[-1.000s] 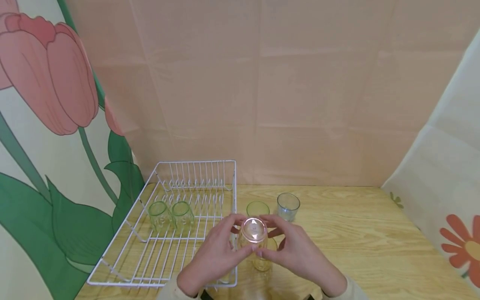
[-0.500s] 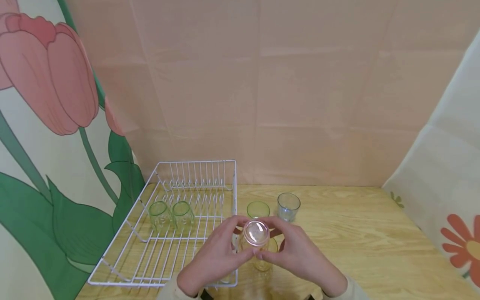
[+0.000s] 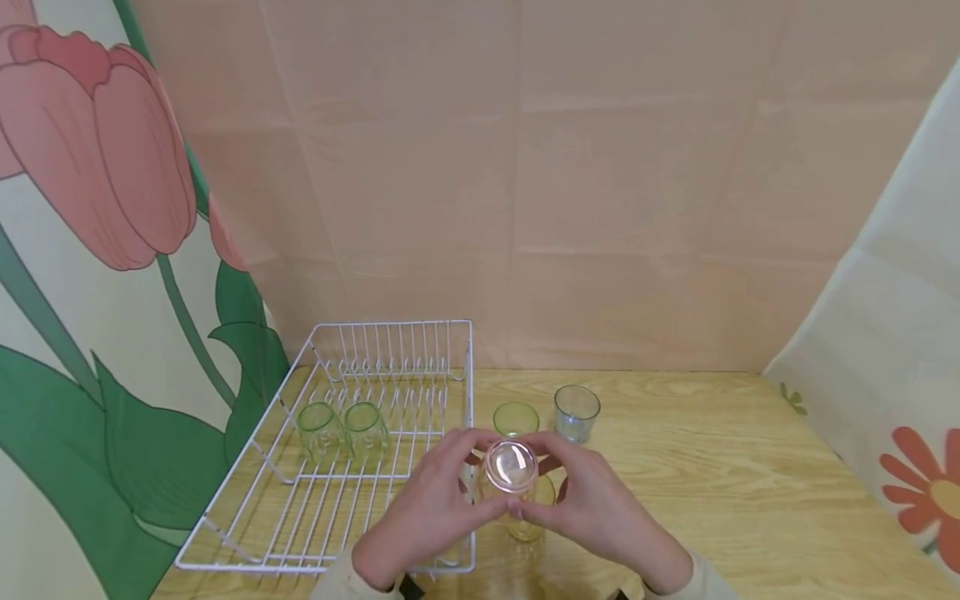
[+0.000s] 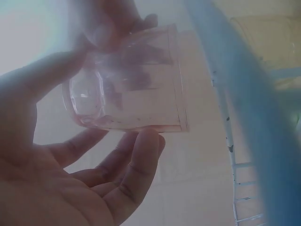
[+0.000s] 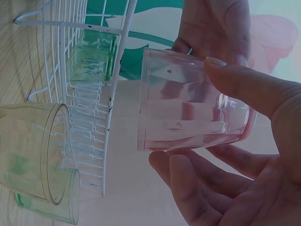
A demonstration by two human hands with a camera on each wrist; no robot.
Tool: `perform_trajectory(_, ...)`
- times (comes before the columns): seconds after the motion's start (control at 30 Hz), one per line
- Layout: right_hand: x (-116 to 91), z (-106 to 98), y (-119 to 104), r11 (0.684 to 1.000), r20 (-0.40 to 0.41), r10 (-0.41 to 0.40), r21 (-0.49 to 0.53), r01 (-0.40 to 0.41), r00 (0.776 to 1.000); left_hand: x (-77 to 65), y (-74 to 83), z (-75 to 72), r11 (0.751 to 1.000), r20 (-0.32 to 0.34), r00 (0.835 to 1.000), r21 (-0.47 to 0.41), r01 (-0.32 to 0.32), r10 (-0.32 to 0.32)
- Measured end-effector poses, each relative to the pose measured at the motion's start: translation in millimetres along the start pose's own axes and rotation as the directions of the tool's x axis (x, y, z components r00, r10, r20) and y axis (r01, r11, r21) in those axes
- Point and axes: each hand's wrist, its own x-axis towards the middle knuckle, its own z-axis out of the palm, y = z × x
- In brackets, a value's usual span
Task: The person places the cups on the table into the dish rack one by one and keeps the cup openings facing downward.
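A pink-tinted clear glass (image 3: 512, 468) is upside down between my two hands, its round base facing up at the head camera. My left hand (image 3: 442, 492) grips it from the left, thumb on the near side and fingers along the far side. From the right, my right hand (image 3: 585, 492) grips the same glass in a matching way, with the two thumb tips meeting at its near side. Below and partly behind it stands a yellow glass (image 3: 528, 531) on the table. In the right wrist view, the pink glass (image 5: 188, 103) shows faceted walls and small specks.
A white wire dish rack (image 3: 471, 367) stands to the left, its right edge close by my left hand. Two green glasses (image 3: 366, 437) sit side by side in it. Beyond my hands are another green glass (image 3: 516, 417) and a grey-blue glass (image 3: 577, 414).
The pink glass has tipped and shifted very slightly right and down between the hands since the first frame. Both hands keep their hold, and the other glasses stay where they were.
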Motion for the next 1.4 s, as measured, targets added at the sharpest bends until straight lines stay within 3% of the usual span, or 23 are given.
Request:
perform_trajectory(0.4,0,1,-2,1.0,0.002,0.02,0.013,-0.02,1.0,1.1,0.3,-5.8,1.0,-0.001,1.0,0.023,-0.011,0.011)
perform_trajectory(0.73,-2,-1,0,0.999,0.066,-0.013,0.046,0.01,0.998,-4.4,1.7,-8.3,0.999,-0.015,1.0,0.04,-0.003,0.004)
perform_trajectory(0.97,-4,-1,4,1.0,0.114,0.018,0.023,-0.021,0.993,-9.9,3.2,-22.9,0.999,-0.067,0.997,0.042,0.026,-0.023)
perform_trajectory(1.17,-3,0,7,1.0,0.064,0.015,0.011,-0.015,0.998,-9.9,4.0,-39.3,0.993,-0.102,0.993,0.099,0.068,-0.057)
perform_trajectory(1.4,-2,-1,7,1.0,0.031,0.025,0.007,-0.025,0.999,-10.4,3.0,-53.8,0.988,-0.127,0.986,0.091,0.123,-0.111)
